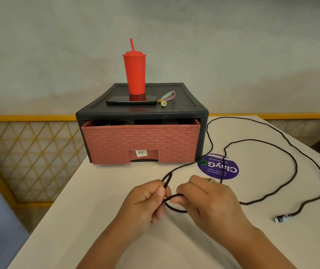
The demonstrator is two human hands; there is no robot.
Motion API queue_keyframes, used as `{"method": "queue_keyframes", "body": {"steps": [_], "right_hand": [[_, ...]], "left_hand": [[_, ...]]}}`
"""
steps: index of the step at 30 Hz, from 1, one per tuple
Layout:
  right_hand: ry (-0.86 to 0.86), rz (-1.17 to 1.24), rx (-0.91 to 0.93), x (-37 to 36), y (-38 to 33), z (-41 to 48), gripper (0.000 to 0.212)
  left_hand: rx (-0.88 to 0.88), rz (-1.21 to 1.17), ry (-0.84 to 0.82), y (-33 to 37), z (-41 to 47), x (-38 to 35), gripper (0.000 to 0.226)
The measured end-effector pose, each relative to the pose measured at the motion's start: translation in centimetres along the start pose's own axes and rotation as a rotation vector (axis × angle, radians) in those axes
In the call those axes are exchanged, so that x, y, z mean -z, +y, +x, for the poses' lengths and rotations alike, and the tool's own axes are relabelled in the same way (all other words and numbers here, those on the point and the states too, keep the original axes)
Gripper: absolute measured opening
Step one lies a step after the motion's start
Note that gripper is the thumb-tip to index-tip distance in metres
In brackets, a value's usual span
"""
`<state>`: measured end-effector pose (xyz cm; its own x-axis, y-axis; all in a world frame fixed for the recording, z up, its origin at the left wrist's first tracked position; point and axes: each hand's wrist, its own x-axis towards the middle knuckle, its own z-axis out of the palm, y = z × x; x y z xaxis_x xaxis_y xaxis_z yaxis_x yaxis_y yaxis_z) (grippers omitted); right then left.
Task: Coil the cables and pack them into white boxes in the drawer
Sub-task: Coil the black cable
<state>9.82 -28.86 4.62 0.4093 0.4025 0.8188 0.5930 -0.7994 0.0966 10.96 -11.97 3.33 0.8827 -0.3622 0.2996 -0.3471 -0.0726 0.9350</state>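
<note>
A long black cable (295, 166) sprawls in loose curves over the right half of the white table (101, 191), its plug end (280, 219) lying at the right. My left hand (147, 202) pinches a small loop of the cable near the table's middle. My right hand (207, 200), wearing a ring, grips the same cable right beside it, with a short loop between the two hands. Behind them stands a black drawer unit (141, 111) with a reddish woven-pattern drawer (141, 142), pulled out slightly. The white boxes are not visible.
On the drawer unit stand a red tumbler with straw (134, 72), a dark phone (132, 100) and a small keychain strap (166, 98). A round purple sticker (218, 166) lies on the table right of the drawer. A yellow lattice railing (29, 152) runs behind and left.
</note>
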Motion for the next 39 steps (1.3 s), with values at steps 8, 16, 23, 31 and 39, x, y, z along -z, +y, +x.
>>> {"method": "queue_keyframes", "body": {"steps": [8,16,23,31,39], "right_hand": [[-0.075,0.578,-0.464,0.3,0.0,0.0,0.041],[-0.107,0.820,-0.730,0.4,-1.1,0.3,0.033],[-0.046,0.769,-0.901,0.3,-0.7,0.7,0.033],[-0.003,0.845,-1.054,0.6,0.1,0.8,0.042],[-0.166,1.126,-1.178,1.2,-0.4,1.2,0.040]], "left_hand": [[0.256,-0.904,-0.112,1.9,-1.1,-1.2,0.035],[0.335,-0.767,0.124,2.9,-0.5,-2.3,0.024],[0.266,-0.510,0.078,2.0,-0.4,-2.4,0.027],[0.356,-0.381,-0.075,2.1,-0.6,-1.4,0.012],[0.202,0.159,0.161,2.1,-0.2,-0.6,0.028]]}}
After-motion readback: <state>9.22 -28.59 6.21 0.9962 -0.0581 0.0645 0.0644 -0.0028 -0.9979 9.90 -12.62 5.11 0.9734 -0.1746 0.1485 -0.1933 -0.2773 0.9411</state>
